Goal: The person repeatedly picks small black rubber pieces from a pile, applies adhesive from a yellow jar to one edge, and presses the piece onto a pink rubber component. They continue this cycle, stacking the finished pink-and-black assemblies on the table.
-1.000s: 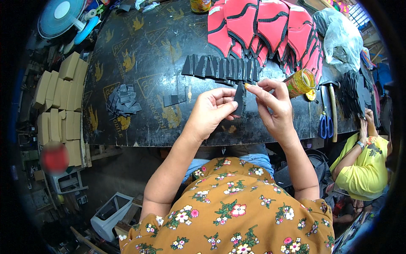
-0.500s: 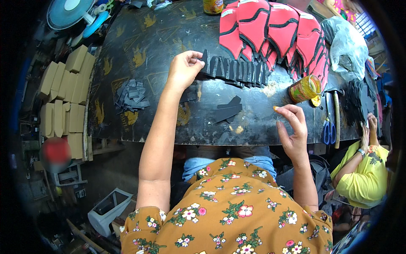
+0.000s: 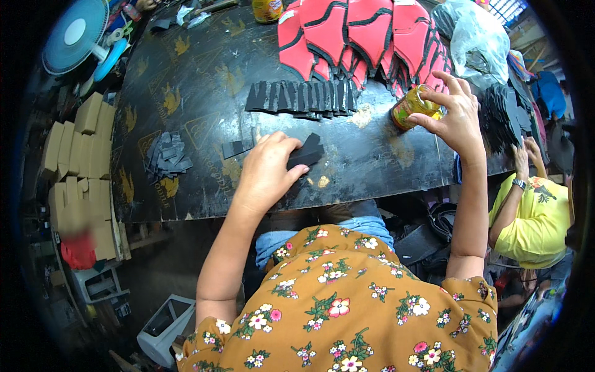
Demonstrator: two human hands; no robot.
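My left hand (image 3: 268,166) is low over the table, thumb stretched apart from its fingers, at the left side of a small loose pile of black strips (image 3: 308,150). Its fingertips touch or nearly touch the strips; no strip is visibly lifted. My right hand (image 3: 455,115) is open at a yellow-labelled jar (image 3: 409,106), fingers curved and apart about its mouth. Whether a fingertip is inside the jar is hidden. Beyond my left hand lies an overlapping row of black strips (image 3: 302,99) with shiny, wet-looking ends. Another short black strip (image 3: 235,147) lies beside my left fingers.
Stacked red pieces with black edging (image 3: 370,31) cover the far right. Small dark offcuts (image 3: 167,155) are heaped at left. A clear plastic bag (image 3: 477,46), black stacked pieces (image 3: 503,118) and a person in yellow (image 3: 533,214) are at right. A blue fan (image 3: 75,34) stands far left.
My left hand has left the end of the strip row and come nearer, to the loose strips. My right hand has moved up to the jar. The whole view has shifted slightly.
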